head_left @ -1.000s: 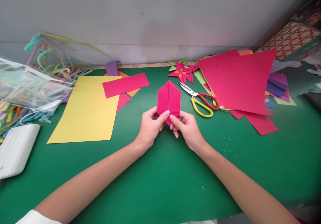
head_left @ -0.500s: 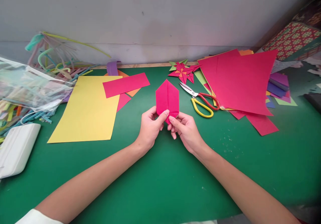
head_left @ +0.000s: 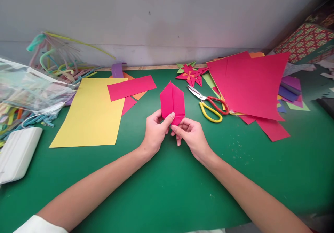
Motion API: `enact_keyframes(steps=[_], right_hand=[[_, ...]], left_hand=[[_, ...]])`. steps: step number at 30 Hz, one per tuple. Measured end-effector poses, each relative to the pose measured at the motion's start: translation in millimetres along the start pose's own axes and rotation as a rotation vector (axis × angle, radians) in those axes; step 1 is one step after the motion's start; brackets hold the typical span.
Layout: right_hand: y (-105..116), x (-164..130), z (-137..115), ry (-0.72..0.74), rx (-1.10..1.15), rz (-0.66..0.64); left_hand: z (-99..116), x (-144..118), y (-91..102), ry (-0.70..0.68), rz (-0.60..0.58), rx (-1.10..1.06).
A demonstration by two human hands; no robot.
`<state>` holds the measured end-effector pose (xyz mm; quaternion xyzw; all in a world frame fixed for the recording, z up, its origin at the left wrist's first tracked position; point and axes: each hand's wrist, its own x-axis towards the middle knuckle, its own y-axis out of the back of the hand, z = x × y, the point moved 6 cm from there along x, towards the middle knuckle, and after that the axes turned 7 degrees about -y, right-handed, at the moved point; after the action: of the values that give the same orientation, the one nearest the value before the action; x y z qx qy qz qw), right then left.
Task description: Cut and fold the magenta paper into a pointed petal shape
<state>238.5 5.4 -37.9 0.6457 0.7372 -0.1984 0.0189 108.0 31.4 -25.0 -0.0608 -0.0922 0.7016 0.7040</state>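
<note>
Your left hand (head_left: 154, 132) and your right hand (head_left: 191, 135) meet over the middle of the green table (head_left: 167, 191), and both pinch the lower end of a folded pink paper (head_left: 172, 101). The paper has a pointed top, a crease down its middle, and stands tilted up from your fingers with its tip leaning a little to your left. Your left thumb lies on the front of its lower edge with the fingers curled behind; your right thumb and forefinger grip the bottom tip just beside it, so the two hands touch. To the right of the paper, close by, lie scissors (head_left: 208, 104) with one yellow and one red handle, blades pointing toward the paper. Behind them sits a folded paper star (head_left: 190, 74), and further right a heap of large pink sheets (head_left: 250, 83). To the left lies a yellow sheet (head_left: 88, 114) with a pink strip (head_left: 132, 87) overlapping its upper corner. A clear plastic bag (head_left: 28, 90) rests at the far left.
</note>
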Motion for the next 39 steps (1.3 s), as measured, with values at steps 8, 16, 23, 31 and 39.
enact_keyframes(steps=[8, 16, 23, 31, 39], right_hand=[[1, 0, 5, -0.057, 0.055, 0.021], [7, 0, 0, -0.003, 0.060, 0.062], [13, 2, -7, 0.041, 0.075, 0.025], [23, 3, -17, 0.149, -0.091, 0.066], [31, 8, -24, 0.095, -0.065, 0.037]], left_hand=[[3, -3, -0.3, -0.004, 0.013, 0.032], [2, 0, -6.4, -0.016, -0.151, 0.083], [-2, 0, -5.3, 0.013, -0.147, 0.041], [-7, 1, -9.5, 0.100, -0.252, 0.031], [-10, -1, -6.8, 0.086, -0.221, 0.072]])
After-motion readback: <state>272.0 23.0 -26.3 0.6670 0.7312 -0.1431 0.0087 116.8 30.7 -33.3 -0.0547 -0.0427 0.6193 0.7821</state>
